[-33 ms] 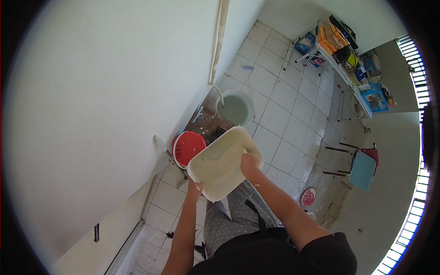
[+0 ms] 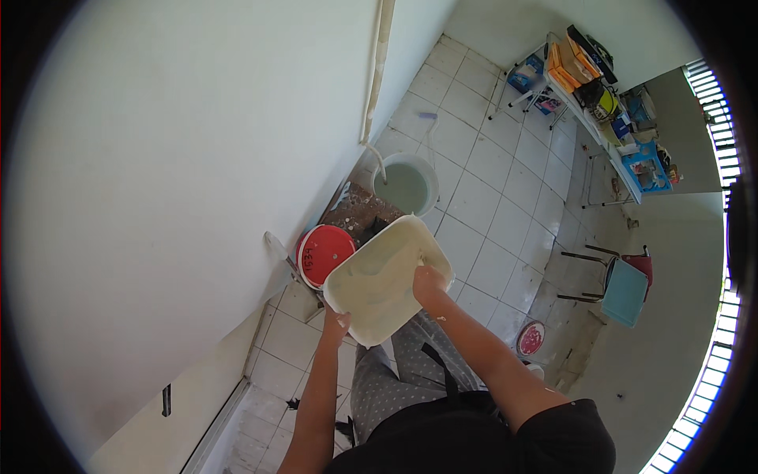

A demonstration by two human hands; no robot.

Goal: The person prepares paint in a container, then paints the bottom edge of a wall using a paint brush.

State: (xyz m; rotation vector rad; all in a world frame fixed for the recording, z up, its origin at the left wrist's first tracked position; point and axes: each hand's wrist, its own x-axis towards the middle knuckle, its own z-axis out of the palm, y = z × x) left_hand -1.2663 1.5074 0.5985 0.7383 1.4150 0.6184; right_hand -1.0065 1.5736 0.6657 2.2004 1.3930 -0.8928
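Note:
A cream plastic tray, streaked inside with pale paint, is tilted above my legs. My left hand grips its lower left corner. Over the tray's right part, my right hand has its fingers curled round something pale that I cannot make out. Just left of the tray sits a red-lidded bucket with dark handwriting. Behind it a white bucket holds cloudy water, with a hose reaching into it.
A white wall rises close on my left. Cluttered folding tables stand at upper right, a chair at right. A roller and a round pink lid lie on the tiled floor.
The tray and my right hand have shifted very slightly upward in the picture. Otherwise the scene looks the same.

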